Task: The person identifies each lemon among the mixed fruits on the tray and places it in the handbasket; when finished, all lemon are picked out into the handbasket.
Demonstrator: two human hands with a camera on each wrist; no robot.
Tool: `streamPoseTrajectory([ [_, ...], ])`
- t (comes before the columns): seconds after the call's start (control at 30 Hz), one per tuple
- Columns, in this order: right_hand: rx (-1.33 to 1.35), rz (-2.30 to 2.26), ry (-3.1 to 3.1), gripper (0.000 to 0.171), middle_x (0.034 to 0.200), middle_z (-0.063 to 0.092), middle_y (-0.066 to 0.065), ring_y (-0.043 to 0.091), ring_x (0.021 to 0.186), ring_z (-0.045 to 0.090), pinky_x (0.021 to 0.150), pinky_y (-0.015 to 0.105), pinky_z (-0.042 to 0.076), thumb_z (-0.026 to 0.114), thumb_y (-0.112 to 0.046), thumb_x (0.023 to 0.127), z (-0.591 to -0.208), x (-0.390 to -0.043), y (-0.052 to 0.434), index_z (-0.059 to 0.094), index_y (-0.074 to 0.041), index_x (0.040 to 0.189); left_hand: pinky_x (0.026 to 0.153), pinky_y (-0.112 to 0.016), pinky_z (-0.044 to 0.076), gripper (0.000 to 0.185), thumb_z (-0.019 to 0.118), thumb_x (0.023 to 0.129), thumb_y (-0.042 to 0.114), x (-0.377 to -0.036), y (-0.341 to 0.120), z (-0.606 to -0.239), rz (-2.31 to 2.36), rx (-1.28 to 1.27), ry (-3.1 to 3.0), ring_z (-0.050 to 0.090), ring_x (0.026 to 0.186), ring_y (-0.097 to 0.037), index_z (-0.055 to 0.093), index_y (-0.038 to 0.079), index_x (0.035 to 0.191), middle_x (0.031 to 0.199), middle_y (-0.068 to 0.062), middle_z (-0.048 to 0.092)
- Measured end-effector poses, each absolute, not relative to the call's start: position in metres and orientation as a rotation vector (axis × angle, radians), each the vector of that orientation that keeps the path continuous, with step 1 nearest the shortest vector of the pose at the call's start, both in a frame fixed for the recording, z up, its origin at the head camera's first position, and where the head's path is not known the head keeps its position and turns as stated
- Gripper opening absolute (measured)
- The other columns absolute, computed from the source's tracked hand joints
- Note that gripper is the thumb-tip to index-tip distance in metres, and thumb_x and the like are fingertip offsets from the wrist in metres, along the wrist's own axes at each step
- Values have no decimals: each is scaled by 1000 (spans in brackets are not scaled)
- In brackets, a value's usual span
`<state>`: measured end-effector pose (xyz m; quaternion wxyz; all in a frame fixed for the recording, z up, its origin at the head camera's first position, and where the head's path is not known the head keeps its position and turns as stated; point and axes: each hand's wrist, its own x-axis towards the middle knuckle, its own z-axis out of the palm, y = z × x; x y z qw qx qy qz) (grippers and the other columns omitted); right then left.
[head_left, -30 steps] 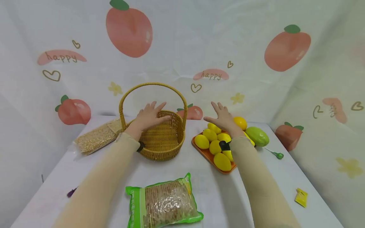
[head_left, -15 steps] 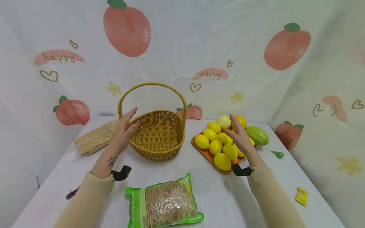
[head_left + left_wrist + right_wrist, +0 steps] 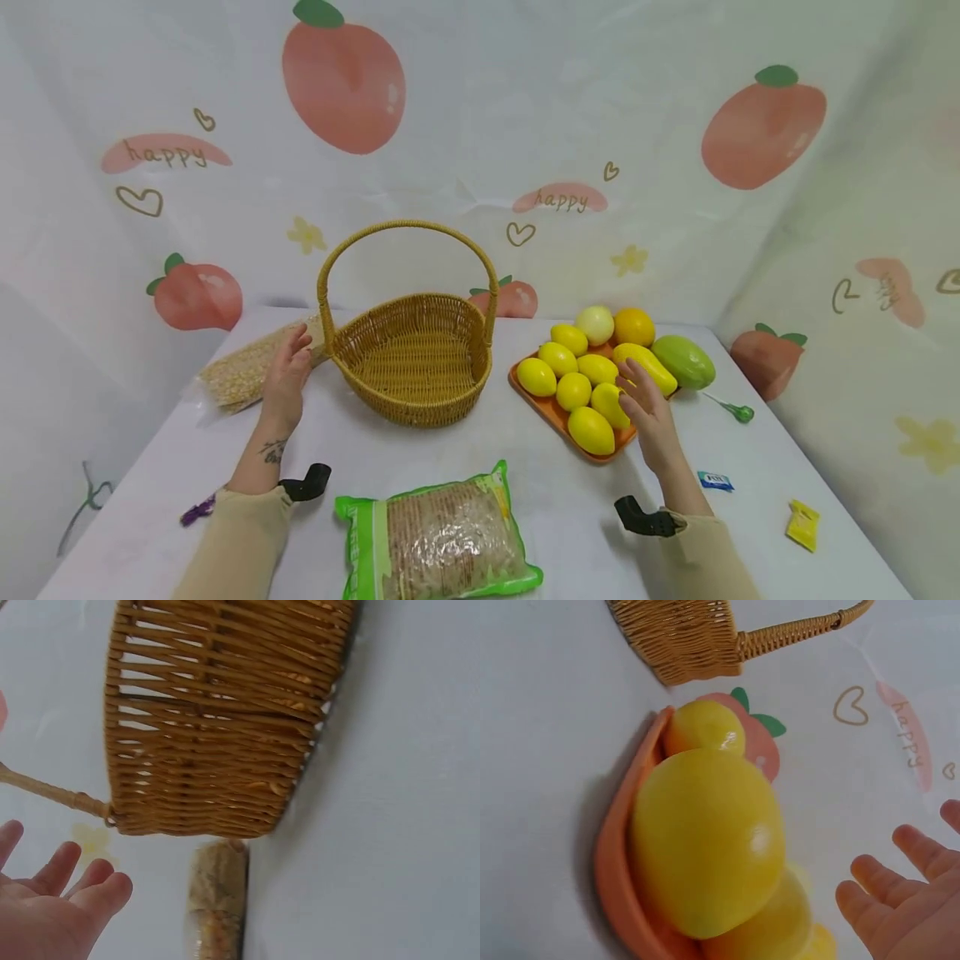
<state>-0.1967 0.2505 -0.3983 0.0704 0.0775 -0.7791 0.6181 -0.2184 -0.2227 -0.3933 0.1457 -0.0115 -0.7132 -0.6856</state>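
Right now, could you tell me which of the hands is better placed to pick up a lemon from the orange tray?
Probably the right hand: it hovers open at the tray's near edge beside the lemons. The left hand is beyond the basket.

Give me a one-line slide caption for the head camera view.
Two open hands, left hand and right hand, hover beside a wicker basket and an orange tray of yellow fruit on a white table.

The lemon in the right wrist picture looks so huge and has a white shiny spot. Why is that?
In the right wrist view the lemon sits close to the lens, so it looks swollen, and the white spot is glare from overhead light. In the head view the lemons look small and sharp on the orange tray, with soft shadows underneath.
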Motion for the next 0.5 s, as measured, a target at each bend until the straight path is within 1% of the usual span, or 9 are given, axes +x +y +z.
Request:
streamPoseTrajectory([
  [0.03,216,1859,-2336,56,148,27,19,32,132,31,100,17,38,42,-14,95,-402,-195,250,21,-7,147,114,-52,12,59,36,95,28,-219,-224,-397,-1986,-34,-2084,21,135,-35,20,7,147,138,-11,30],
  [0.1,188,1870,-2313,53,144,34,12,26,128,36,89,4,37,43,-13,95,-411,-192,251,25,-8,145,113,-54,13,62,35,95,29,-220,-227,-404,-1996,-41,-2128,18,136,-40,15,7,148,144,-20,22],
  [0.17,177,1887,-2275,50,138,41,4,17,122,41,88,5,38,43,-11,95,-417,-189,250,29,-8,143,112,-56,12,62,35,95,27,-221,-228,-409,-2015,-64,-2153,16,136,-41,11,7,149,148,-25,16],
  [0.2,168,1888,-2264,48,134,44,-3,12,120,43,88,5,39,43,-10,94,-419,-188,250,31,-8,141,111,-57,13,63,35,95,25,-222,-229,-412,-2007,-80,-2167,16,136,-42,10,6,149,148,-26,15],
  [0.27,164,1895,-2229,44,127,48,-13,5,116,46,88,6,40,44,-10,95,-424,-187,251,36,-10,137,110,-59,16,63,37,96,21,-225,-228,-417,-1981,-108,-2212,16,136,-43,7,6,149,148,-27,14],
  [0.33,169,1901,-2182,40,124,51,-12,3,113,49,88,6,41,45,-8,94,-428,-186,251,41,-10,134,108,-59,20,65,40,97,19,-229,-227,-420,-1951,-124,-2272,18,135,-44,3,6,149,149,-28,12],
  [0.43,175,1912,-2125,35,119,56,-11,2,110,52,89,7,42,47,-5,93,-433,-186,251,48,-12,127,106,-57,26,74,49,96,20,-233,-225,-423,-1926,-96,-2345,21,135,-45,-2,10,150,151,-26,9],
  [0.5,200,1928,-2096,34,116,58,-11,3,109,53,90,8,42,47,-1,92,-436,-187,250,49,-5,126,106,-56,29,81,53,94,22,-234,-223,-423,-1930,-56,-2368,23,134,-44,-4,13,150,152,-24,7],
])
